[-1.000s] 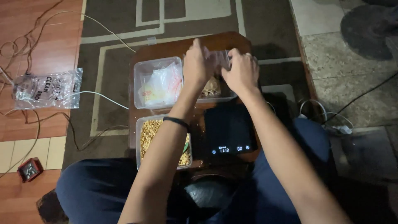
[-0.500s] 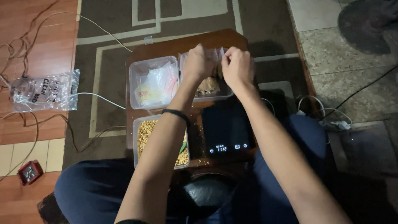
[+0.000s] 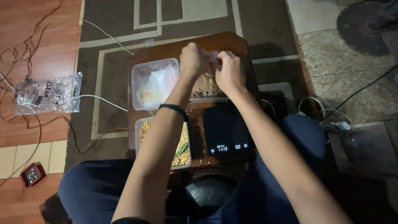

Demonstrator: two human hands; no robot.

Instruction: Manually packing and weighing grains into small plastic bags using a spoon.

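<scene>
Our left hand (image 3: 194,60) and right hand (image 3: 229,71) have stayed closed together on the small clear bag (image 3: 216,57), now lifted slightly farther over the far container (image 3: 206,89) on the tabletop (image 3: 224,41).

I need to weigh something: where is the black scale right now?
In the head view, the black scale lies on the small wooden table, right of the grain tub, under the right forearm.

Left hand (image 3: 194,60), right hand (image 3: 229,72) pinch small clear bag (image 3: 214,58) over tray (image 3: 207,97).
</scene>
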